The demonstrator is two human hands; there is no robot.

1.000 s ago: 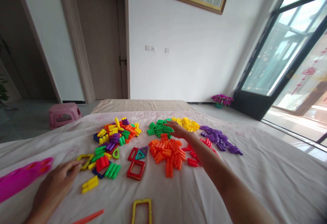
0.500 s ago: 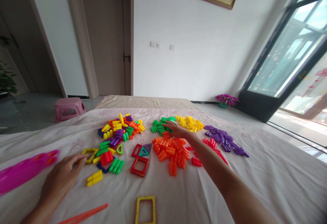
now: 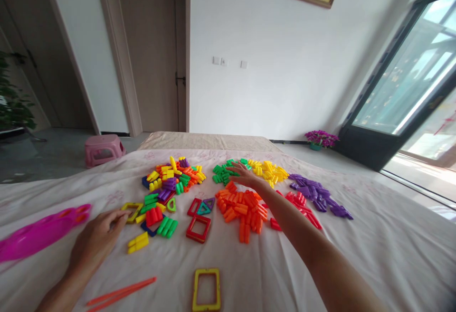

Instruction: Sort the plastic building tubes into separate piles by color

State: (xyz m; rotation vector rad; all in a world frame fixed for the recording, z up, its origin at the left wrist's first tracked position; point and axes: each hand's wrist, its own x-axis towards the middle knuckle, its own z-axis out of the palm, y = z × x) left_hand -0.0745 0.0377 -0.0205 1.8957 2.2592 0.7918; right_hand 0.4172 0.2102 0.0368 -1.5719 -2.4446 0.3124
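Note:
My right hand (image 3: pixel 245 175) reaches over the green plastic building blocks (image 3: pixel 223 173), its fingers stretched out and apart. Whether its fingertips touch those blocks is hard to tell. On the left, my left hand (image 3: pixel 101 236) has its fingers curled, and the index fingertip meets the edge of a yellow magnetic tile frame (image 3: pixel 138 218). What lies inside the curled fingers is hidden. Orange blocks (image 3: pixel 244 210) are heaped below my right hand, with yellow blocks (image 3: pixel 272 172) just beyond it. A mixed-colour pile (image 3: pixel 167 186) lies in front of my left hand.
Red blocks (image 3: pixel 297 199) and purple blocks (image 3: pixel 315 193) lie to the right. Red tile frames (image 3: pixel 192 237) sit mid-table, a yellow frame (image 3: pixel 195 293) nearer. Orange sticks (image 3: pixel 123 293) and a magenta plastic piece (image 3: pixel 42 235) are at left. A pink stool (image 3: pixel 103 149) stands beyond the table.
The view has shifted slightly, so everything appears a little to the right. My right hand's fingers look more spread over the green blocks. The left hand keeps its place by the yellow frame.

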